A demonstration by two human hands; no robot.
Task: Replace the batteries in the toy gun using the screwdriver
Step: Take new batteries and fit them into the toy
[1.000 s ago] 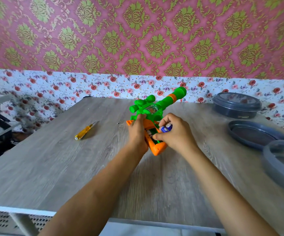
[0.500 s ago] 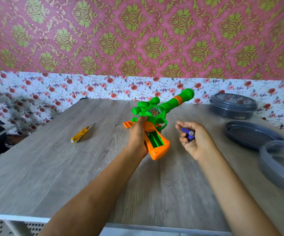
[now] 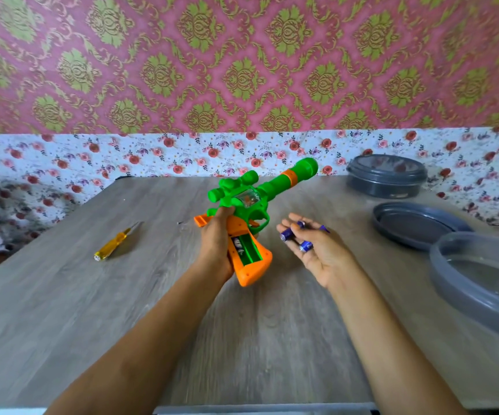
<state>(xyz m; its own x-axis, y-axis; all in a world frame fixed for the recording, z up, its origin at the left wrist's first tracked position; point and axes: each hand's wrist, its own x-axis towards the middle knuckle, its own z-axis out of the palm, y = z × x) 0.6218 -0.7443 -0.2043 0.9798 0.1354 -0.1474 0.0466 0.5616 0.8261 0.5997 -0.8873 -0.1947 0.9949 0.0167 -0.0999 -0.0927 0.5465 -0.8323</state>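
Note:
A green and orange toy gun (image 3: 251, 202) is held above the wooden table, barrel pointing up to the back right. My left hand (image 3: 216, 244) grips its orange handle from the left. The battery bay (image 3: 246, 247) in the handle lies uncovered, green inside, with one battery still visible at its left side. My right hand (image 3: 317, 250) hovers palm-up to the right of the gun, fingers curled round several blue batteries (image 3: 294, 239). A yellow-handled screwdriver (image 3: 113, 242) lies on the table to the left, apart from both hands.
An orange cover piece (image 3: 201, 220) shows behind my left hand. A tiny screw (image 3: 180, 223) lies left of it. At the right stand a lidded grey container (image 3: 387, 176), a grey lid (image 3: 416, 224) and an open grey container (image 3: 481, 280). The table (image 3: 122, 310) ends at the flowered wall.
My right hand pulled batteries out of the handle and moved right, turning palm-up. The left hand kept its grip on the gun, now tilted so the bay shows.

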